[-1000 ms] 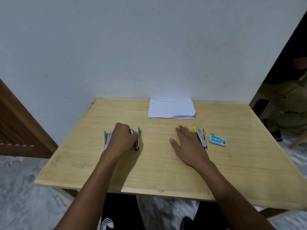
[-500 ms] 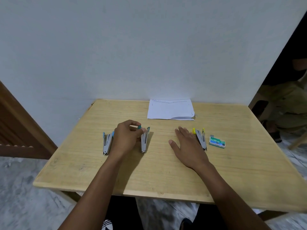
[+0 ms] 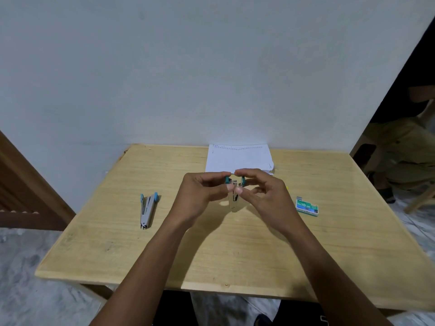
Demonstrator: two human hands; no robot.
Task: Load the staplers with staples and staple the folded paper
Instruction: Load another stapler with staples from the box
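Above the middle of the wooden table [image 3: 235, 255], my left hand [image 3: 200, 194] and my right hand [image 3: 266, 191] both pinch a small silver stapler with teal ends [image 3: 233, 196], held upright between the fingertips. A second silver stapler with blue ends [image 3: 147, 210] lies on the table to the left. My right hand hides almost all of a yellow-tipped stapler; only a yellow sliver [image 3: 287, 188] shows. A green box of staples [image 3: 306, 207] lies at the right. The folded white paper [image 3: 239, 158] rests at the table's far edge against the wall.
A wooden door frame [image 3: 28, 189] stands at the left. A person sits on a chair at the far right [image 3: 400, 147], past the table's right edge. The floor is grey marble.
My left hand lifted the teal-ended stapler off the table and brought it to the middle. My right hand left the table by the yellow-tipped stapler and joined in holding it.
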